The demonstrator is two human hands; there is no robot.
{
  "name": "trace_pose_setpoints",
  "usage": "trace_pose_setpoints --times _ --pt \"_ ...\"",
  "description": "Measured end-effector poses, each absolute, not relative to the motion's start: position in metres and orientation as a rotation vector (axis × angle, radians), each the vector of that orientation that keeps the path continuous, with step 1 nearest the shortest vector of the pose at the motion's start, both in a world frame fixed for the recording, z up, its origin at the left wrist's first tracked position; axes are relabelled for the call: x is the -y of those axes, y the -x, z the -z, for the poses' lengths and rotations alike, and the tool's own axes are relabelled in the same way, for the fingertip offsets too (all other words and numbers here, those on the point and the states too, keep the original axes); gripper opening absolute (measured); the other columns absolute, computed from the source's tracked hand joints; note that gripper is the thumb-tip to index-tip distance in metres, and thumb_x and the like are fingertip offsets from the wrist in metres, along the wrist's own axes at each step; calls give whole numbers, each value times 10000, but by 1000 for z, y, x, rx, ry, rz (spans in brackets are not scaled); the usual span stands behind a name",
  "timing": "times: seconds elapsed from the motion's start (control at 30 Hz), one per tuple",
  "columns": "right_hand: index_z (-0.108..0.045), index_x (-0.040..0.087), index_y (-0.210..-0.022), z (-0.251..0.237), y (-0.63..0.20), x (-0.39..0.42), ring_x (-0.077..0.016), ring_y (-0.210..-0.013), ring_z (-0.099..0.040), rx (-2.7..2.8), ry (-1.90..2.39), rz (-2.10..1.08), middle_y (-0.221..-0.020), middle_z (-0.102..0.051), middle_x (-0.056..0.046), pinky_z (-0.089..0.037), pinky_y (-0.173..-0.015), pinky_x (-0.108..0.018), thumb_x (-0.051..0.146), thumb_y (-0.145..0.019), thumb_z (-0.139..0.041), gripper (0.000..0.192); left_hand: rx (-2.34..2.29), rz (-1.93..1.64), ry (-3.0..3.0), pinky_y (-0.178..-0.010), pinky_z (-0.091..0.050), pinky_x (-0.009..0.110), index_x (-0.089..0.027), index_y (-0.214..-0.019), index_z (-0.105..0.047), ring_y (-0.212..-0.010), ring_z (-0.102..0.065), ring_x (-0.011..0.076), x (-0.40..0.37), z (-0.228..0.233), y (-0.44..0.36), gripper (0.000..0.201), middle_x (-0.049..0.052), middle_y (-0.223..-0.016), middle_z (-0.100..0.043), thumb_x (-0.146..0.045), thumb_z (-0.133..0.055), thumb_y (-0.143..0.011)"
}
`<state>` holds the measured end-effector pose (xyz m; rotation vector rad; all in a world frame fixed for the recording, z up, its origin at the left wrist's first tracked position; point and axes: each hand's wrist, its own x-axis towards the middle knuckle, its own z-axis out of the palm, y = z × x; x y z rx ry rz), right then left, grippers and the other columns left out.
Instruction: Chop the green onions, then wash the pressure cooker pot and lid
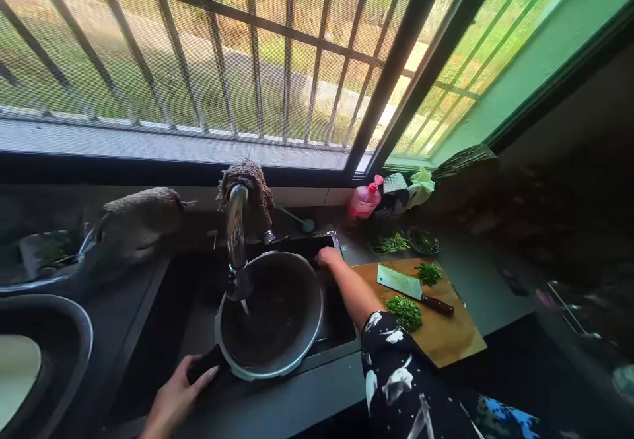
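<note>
A round metal pot [270,310] sits in the dark sink [198,307] under the steel faucet [236,231], and a thin stream of water falls into it. My left hand [176,396] grips the pot's black handle at its near left side. My right hand [329,256] reaches over the pot's far right rim at the back edge of the sink; what its fingers touch is hidden. A brown cloth [255,185] is draped over the top of the faucet.
A wooden cutting board [446,333] on the right counter holds a cleaver [413,287] and piles of chopped greens [405,311]. A pink bottle [365,200], green beans [391,243] and a small bowl [423,241] stand behind it. A basin [44,353] sits at left. A barred window runs above.
</note>
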<state>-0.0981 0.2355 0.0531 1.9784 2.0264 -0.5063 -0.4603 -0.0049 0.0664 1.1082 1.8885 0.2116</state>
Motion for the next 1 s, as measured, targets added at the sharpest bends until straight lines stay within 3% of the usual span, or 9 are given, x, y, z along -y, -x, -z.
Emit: trace_pose_setpoints --times 0.23,0.47,0.63,0.8,1.0 --pt "-683 272 -1031 -43 90 -222 -197 -906 -650 -2106 -1915 552 -1009 -701 -46 -447 -674 -237 274 -827 -487 283 -1891 -233 -1078 -677 -474 389 -192 -1039 -529 -798 -637 350 5 -60 465 735 59 -650 -614 -739 -497 -548" --pt "-710 188 -943 -48 100 -218 -271 -1001 -615 -2159 -1896 500 -1017 -691 -121 -432 -809 -312 271 -782 -581 222 -1897 -236 -1090 -730 -482 400 -190 -1026 -561 -885 -630 356 5 -60 466 735 79 -716 -645 -737 -524 -537" --pt "-613 176 -1121 -43 99 -193 -255 -993 -618 -2089 -2009 453 -1085 -657 -140 -436 -779 -318 198 -865 -427 317 -1866 -292 -1091 -697 -484 388 -163 -1075 -577 -807 -643 336 7 -60 467 746 56 -672 -639 -710 -559 -568" --pt "-515 124 -1195 -43 118 -173 -251 -934 -629 -1914 -2197 443 -1058 -634 -179 -436 -741 -316 193 -881 -396 343 -1931 -617 -687 -775 -480 355 -125 -1028 -620 -926 -621 298 28 -52 465 592 102 -882 -674 -505 -698 -582" --pt "-556 165 -1114 -63 186 -115 -201 -950 -581 -2238 -2164 580 -1043 -597 -106 -427 -793 -286 153 -832 -450 302 -1392 -1241 56 -677 -528 310 -141 -855 -611 -698 -621 147 48 -46 446 164 46 -800 -671 -214 -669 -720"
